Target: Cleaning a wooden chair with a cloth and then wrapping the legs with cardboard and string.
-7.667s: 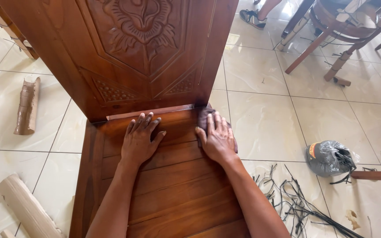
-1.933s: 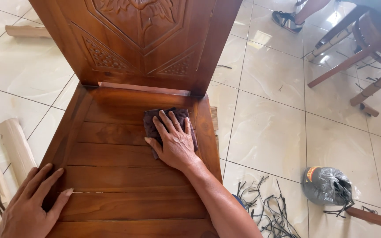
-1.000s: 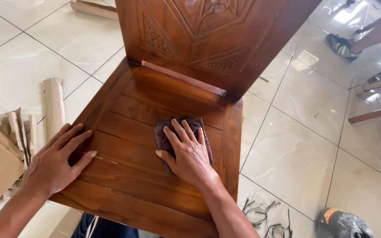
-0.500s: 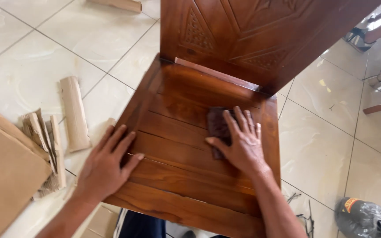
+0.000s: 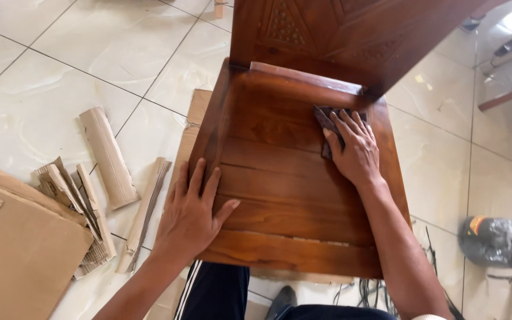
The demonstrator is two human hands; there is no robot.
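1. The right hand (image 5: 355,151) lies flat with fingers spread, pressing a dark sanding pad (image 5: 327,121) on the back right corner of the wooden chair seat (image 5: 285,195).
2. The left hand (image 5: 189,216) rests open on the seat's front left edge, holding nothing.
3. Cardboard pieces (image 5: 25,237) lie on the floor to the left.
4. A grey bag (image 5: 493,240) sits on the floor to the right; I cannot tell what is inside.

Single head cam, looking steeply down from just above the wooden chair seat (image 5: 291,178), close range. Tilted frame; tiled floor (image 5: 78,59) fills the edges. No second view.

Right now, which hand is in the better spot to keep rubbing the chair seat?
The right hand: it already presses the dark sanding pad on the wooden chair seat. The left hand lies flat at the seat's edge, likely steadying it.
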